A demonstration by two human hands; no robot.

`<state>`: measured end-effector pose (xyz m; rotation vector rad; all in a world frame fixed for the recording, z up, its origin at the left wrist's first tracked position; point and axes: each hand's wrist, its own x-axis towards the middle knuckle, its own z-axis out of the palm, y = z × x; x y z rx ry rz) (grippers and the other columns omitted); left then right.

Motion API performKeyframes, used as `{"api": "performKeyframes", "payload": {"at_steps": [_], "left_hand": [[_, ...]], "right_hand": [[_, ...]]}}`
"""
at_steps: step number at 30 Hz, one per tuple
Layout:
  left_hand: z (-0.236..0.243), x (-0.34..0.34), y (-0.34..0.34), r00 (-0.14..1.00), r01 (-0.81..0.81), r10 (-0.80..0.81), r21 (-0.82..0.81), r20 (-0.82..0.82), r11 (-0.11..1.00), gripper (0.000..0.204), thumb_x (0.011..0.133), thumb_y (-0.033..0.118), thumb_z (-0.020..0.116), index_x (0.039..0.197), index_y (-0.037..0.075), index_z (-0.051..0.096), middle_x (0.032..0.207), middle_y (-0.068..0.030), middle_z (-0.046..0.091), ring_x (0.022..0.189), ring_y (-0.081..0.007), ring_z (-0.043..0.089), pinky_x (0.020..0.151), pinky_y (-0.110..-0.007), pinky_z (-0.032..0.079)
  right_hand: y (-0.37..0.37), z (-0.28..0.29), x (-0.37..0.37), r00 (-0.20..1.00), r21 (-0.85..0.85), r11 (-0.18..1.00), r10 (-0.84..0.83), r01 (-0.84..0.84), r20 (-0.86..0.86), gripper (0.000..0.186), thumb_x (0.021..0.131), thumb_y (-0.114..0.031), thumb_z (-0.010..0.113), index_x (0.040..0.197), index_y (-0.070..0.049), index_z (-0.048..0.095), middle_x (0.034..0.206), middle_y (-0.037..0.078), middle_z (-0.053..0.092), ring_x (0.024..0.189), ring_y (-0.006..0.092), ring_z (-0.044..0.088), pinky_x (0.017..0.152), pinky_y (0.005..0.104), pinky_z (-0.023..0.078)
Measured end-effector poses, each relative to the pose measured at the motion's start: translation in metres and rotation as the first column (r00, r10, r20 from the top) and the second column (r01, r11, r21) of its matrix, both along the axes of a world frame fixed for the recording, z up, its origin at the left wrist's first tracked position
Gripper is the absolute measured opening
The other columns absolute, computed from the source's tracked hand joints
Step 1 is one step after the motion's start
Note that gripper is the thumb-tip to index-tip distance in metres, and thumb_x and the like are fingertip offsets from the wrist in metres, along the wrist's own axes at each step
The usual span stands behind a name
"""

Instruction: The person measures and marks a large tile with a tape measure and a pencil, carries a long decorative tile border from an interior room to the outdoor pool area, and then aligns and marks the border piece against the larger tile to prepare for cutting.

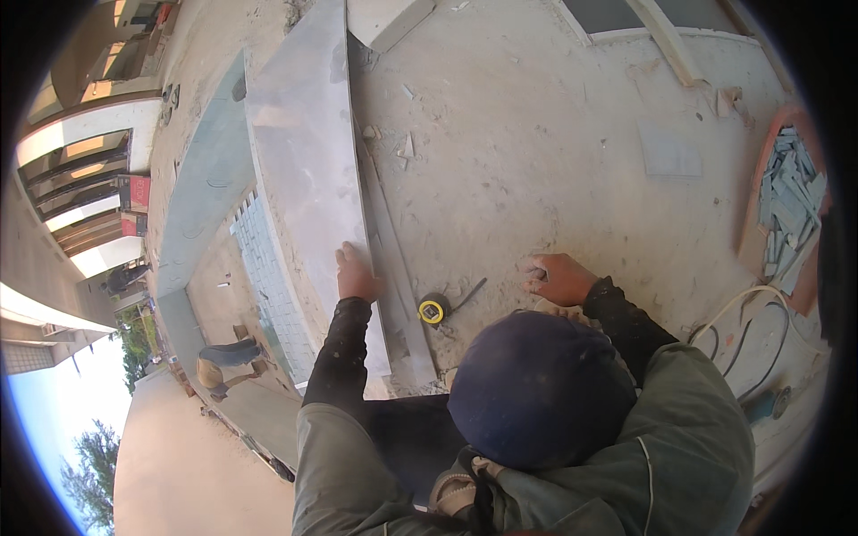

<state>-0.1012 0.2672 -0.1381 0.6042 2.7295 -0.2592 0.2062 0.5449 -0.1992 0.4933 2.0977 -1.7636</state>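
Note:
My left hand lies on the right-hand edge of a long, smooth grey slab, fingers extended over its top face. Over the dusty floor to the right, my right hand has its fingers curled in; a small greyish thing may be in them, too unclear to name. Between the two hands, a black and yellow tape measure rests on the ground. A thin dark strip lies beside it. Narrow grey offcut strips run along the slab's edge. A dark blue cap covers part of the lower view.
At the far right, an orange-red container holds many pale tile offcuts. Cables loop below it. A square pale tile lies on the dusty floor. Left of the slab, another person bends near light blue tiling.

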Motion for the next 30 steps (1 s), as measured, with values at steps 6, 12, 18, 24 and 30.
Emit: {"api": "performKeyframes", "payload": {"at_steps": [6, 12, 18, 24, 30], "left_hand": [[0.045, -0.006, 0.000, 0.991, 0.135, -0.136, -0.093, 0.002, 0.986, 0.111, 0.062, 0.026, 0.082, 0.147, -0.010, 0.021, 0.147, -0.0349, 0.032, 0.128, -0.0429, 0.048, 0.104, -0.042, 0.045], [0.091, -0.015, 0.002, 0.966, 0.255, -0.257, -0.126, 0.002, 0.959, 0.107, 0.059, 0.026, 0.080, 0.145, -0.011, 0.027, 0.141, -0.0320, 0.042, 0.130, -0.0401, 0.048, 0.106, -0.040, 0.043], [0.150, -0.027, 0.011, 0.968, 0.249, -0.241, -0.165, 0.063, 0.954, 0.100, 0.057, 0.020, 0.077, 0.142, -0.011, 0.034, 0.126, -0.0291, 0.057, 0.114, -0.0380, 0.060, 0.096, -0.038, 0.050], [0.225, -0.052, 0.025, 0.972, 0.159, -0.143, -0.074, 0.185, 0.985, 0.096, 0.058, 0.006, 0.073, 0.144, -0.009, 0.033, 0.130, -0.0248, 0.055, 0.118, -0.0303, 0.060, 0.100, -0.041, 0.050], [0.292, -0.077, 0.040, 0.962, 0.083, -0.052, -0.108, 0.268, 0.991, 0.094, 0.059, -0.003, 0.068, 0.147, 0.001, 0.035, 0.145, -0.0186, 0.044, 0.140, -0.0318, 0.038, 0.110, -0.054, 0.039]], "right_hand": [[-0.003, -0.009, 0.005, 0.999, -0.023, 0.999, -0.026, 0.026, 0.024, 0.044, 0.083, -0.028, 0.069, 0.113, 0.004, 0.063, 0.098, 0.023, 0.070, 0.094, 0.0355, 0.067, 0.085, 0.0390, 0.052], [-0.019, -0.009, -0.015, 0.998, -0.092, 0.996, 0.007, -0.013, -0.066, 0.038, 0.087, -0.023, 0.069, 0.112, 0.005, 0.062, 0.101, 0.022, 0.069, 0.095, 0.0325, 0.068, 0.084, 0.0367, 0.052], [-0.030, -0.011, -0.015, 0.996, -0.148, 0.989, -0.005, -0.008, -0.092, 0.041, 0.083, -0.027, 0.069, 0.108, 0.005, 0.063, 0.095, 0.022, 0.070, 0.091, 0.0359, 0.067, 0.082, 0.0402, 0.052], [-0.033, -0.014, -0.014, 0.995, -0.094, 0.994, 0.038, -0.047, -0.093, 0.039, 0.085, -0.023, 0.070, 0.113, 0.004, 0.062, 0.101, 0.021, 0.069, 0.094, 0.0315, 0.068, 0.083, 0.0379, 0.053], [-0.042, -0.008, -0.023, 0.985, -0.113, 0.992, 0.035, -0.055, -0.169, 0.040, 0.085, -0.024, 0.069, 0.114, 0.003, 0.061, 0.100, 0.021, 0.070, 0.092, 0.0315, 0.069, 0.082, 0.0390, 0.052]]}}
